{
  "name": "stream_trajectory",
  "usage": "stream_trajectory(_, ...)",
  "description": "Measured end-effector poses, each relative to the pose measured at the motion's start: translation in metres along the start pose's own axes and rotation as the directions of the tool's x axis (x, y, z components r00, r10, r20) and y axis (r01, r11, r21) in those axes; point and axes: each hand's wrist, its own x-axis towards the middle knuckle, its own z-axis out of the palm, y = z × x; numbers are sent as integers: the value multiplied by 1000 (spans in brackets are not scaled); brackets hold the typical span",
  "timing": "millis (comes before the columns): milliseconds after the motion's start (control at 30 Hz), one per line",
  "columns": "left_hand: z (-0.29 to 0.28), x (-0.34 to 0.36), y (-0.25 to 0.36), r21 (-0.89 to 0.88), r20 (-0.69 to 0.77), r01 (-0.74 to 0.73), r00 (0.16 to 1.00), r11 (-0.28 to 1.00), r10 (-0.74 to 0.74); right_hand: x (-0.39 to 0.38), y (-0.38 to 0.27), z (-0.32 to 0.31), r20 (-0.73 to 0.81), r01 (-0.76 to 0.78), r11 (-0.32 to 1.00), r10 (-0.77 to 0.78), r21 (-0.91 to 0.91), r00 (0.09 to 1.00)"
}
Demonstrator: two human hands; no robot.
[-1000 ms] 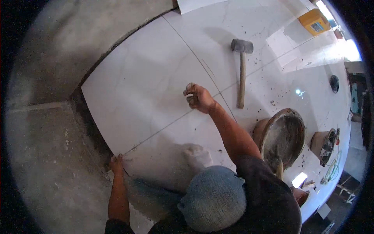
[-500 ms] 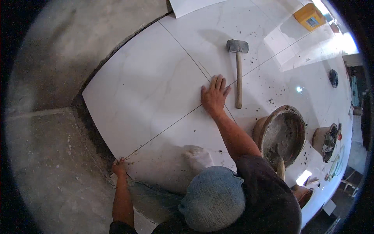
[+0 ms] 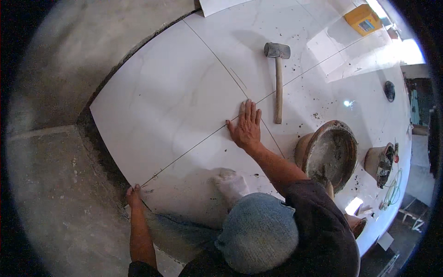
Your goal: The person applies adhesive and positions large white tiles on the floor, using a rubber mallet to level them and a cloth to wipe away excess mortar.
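My right hand (image 3: 245,129) lies flat with fingers spread on the glossy white floor tiles, over the joint close to where the tile corners meet. The large white tile (image 3: 170,87) spreads ahead of it, faintly veined. At the tile's left edge, where a joint meets the rim, my left hand (image 3: 134,196) has its fingers drawn together against the corner. Whatever those fingers pinch is too small to make out. A rubber mallet (image 3: 278,83) with a black head and wooden handle rests on the tiles just beyond my right hand.
Right of my arm stands a round tub (image 3: 330,157) of grey mortar with a wooden-handled tool in it. Beyond it are a smaller bucket (image 3: 378,164), a dark oval object (image 3: 390,91) and a yellow container (image 3: 363,20). Rough concrete (image 3: 46,184) borders the tiles on the left.
My right hand has slid back toward me and a little left, from beyond the tile corner onto the joint. My left hand stays at the tile edge.
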Motion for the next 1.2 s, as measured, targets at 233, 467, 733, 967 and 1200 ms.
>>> stream_trajectory(233, -17, 9, 14, -274, 415, 320, 890, 907, -189, -3, 7, 4, -65, -134, 991, 133, -8, 989)
stream_trajectory(467, -19, 31, -21, -137, 253, 138, 962, 981, -100, -11, -12, 1, 6, 22, 999, -23, 46, 1000)
stream_trajectory(733, 56, -35, 55, 548, -12, 162, 982, 821, -186, 19, 33, 3, -125, -251, 966, 242, -66, 962)
stream_trajectory(967, 121, -115, 104, 507, -241, 70, 968, 859, 63, -6, 17, 0, -51, -110, 991, 106, -71, 993)
stream_trajectory(1200, 121, -118, 97, 523, -251, 3, 956, 852, 151, 3, 30, 4, -117, -202, 978, 195, -51, 974)
